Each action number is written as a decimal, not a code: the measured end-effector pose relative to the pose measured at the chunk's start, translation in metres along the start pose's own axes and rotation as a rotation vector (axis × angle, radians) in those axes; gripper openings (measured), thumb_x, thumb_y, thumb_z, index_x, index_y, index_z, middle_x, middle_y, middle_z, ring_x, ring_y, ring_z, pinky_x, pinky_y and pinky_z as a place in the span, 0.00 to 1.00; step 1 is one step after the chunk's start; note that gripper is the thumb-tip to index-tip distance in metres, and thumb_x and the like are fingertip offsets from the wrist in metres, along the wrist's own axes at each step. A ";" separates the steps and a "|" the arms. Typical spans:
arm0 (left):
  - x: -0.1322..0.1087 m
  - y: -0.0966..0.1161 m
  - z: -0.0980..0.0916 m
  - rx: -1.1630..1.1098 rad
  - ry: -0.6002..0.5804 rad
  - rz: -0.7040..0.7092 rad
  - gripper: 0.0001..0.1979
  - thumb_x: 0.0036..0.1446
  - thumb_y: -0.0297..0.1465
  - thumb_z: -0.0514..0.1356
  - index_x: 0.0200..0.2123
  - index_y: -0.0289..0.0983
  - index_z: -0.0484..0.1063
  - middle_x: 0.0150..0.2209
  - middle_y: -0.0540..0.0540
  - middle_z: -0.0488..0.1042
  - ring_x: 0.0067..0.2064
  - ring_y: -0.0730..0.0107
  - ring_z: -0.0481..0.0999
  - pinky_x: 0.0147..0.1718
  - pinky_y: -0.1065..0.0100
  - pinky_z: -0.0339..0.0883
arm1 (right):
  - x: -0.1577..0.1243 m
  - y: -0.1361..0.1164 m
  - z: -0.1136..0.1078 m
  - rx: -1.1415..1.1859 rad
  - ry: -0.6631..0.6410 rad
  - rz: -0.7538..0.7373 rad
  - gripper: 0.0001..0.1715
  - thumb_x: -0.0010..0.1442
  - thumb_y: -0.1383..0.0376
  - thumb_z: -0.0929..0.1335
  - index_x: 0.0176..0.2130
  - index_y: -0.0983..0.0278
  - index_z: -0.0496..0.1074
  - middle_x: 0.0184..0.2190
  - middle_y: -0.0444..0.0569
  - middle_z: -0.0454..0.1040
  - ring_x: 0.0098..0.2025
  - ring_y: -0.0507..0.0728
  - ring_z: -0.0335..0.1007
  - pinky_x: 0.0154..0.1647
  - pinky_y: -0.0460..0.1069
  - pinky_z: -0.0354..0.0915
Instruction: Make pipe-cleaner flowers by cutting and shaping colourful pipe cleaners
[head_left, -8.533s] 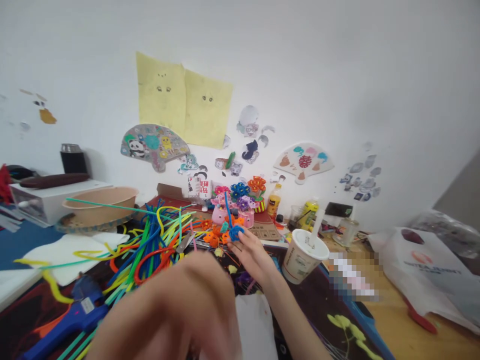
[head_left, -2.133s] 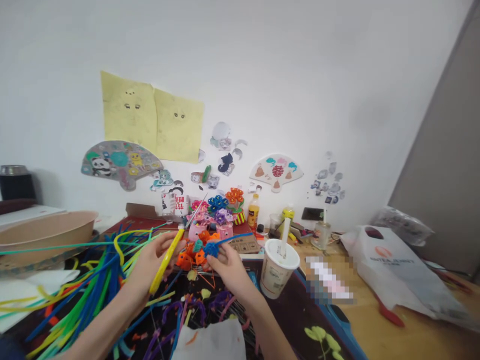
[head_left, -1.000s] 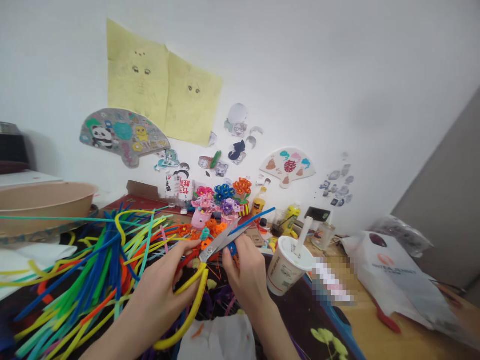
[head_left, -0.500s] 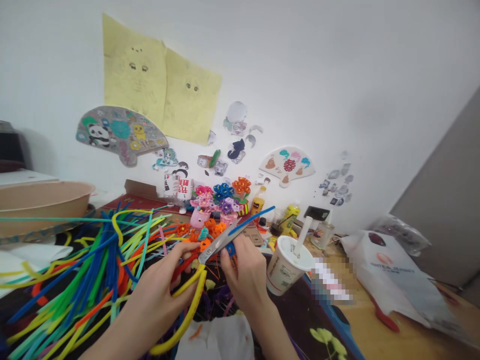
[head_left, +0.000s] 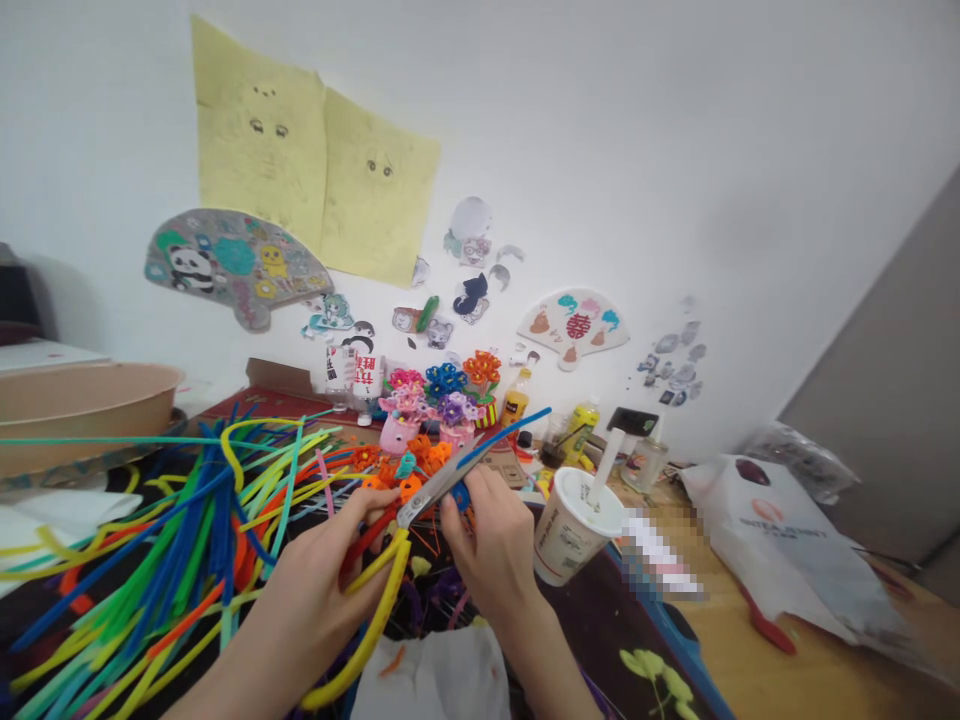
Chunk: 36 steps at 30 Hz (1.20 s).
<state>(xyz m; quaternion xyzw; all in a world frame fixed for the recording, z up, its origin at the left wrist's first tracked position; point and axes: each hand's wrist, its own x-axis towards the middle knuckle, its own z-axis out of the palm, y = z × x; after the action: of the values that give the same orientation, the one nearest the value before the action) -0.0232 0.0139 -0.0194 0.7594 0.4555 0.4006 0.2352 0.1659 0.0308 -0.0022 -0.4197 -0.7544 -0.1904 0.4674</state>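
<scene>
My left hand (head_left: 322, 565) is closed around the red handle of a pair of scissors (head_left: 431, 492), whose silver blades point up and to the right. A bent yellow pipe cleaner (head_left: 375, 645) runs from the scissors' pivot down past the same hand. Between the fingers of my right hand (head_left: 491, 545) is a blue pipe cleaner (head_left: 504, 435). Its free end slants up right along the blade tips; whether the blades touch it I cannot tell. Just beyond the hands lie orange pipe-cleaner flowers (head_left: 429, 455), partly hidden by the scissors.
Loose coloured pipe cleaners (head_left: 187, 540) spread across the left side. Behind the hands stand small potted flowers (head_left: 405, 410). A lidded cup (head_left: 574, 530) with a straw is close to my right hand. White paper (head_left: 435, 675) lies in front; a plastic bag (head_left: 780, 540) rests at right.
The view has shifted very slightly. Both hands, the scissors and the blue pipe cleaner keep almost the same position.
</scene>
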 end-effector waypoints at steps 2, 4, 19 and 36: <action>0.000 -0.001 0.001 -0.002 -0.006 -0.005 0.15 0.60 0.36 0.55 0.51 0.45 0.63 0.37 0.52 0.78 0.37 0.67 0.80 0.35 0.71 0.71 | 0.000 0.000 0.000 -0.005 0.005 -0.001 0.15 0.68 0.63 0.58 0.38 0.65 0.70 0.30 0.53 0.74 0.33 0.61 0.72 0.33 0.52 0.66; 0.000 -0.001 0.001 -0.001 -0.006 0.004 0.15 0.59 0.35 0.55 0.50 0.45 0.63 0.37 0.52 0.79 0.37 0.67 0.80 0.35 0.71 0.72 | 0.000 0.001 0.000 -0.007 0.003 -0.007 0.15 0.68 0.63 0.58 0.38 0.65 0.70 0.31 0.53 0.74 0.33 0.61 0.72 0.33 0.51 0.67; 0.001 -0.001 0.001 0.022 0.001 0.015 0.14 0.58 0.35 0.55 0.48 0.45 0.67 0.36 0.52 0.81 0.36 0.66 0.82 0.30 0.74 0.71 | 0.001 0.000 -0.002 -0.021 0.003 -0.001 0.14 0.67 0.64 0.58 0.37 0.65 0.70 0.29 0.52 0.73 0.32 0.60 0.71 0.32 0.51 0.66; -0.003 0.005 0.008 0.057 -0.039 -0.039 0.18 0.63 0.44 0.47 0.53 0.45 0.59 0.45 0.42 0.79 0.44 0.56 0.81 0.40 0.60 0.74 | 0.002 -0.005 -0.004 0.181 0.033 0.072 0.10 0.65 0.67 0.60 0.40 0.64 0.69 0.34 0.52 0.74 0.37 0.60 0.72 0.38 0.52 0.67</action>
<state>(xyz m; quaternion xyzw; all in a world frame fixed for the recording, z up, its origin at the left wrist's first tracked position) -0.0149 0.0095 -0.0216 0.7643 0.4768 0.3679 0.2304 0.1640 0.0259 0.0022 -0.3992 -0.7452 -0.1115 0.5224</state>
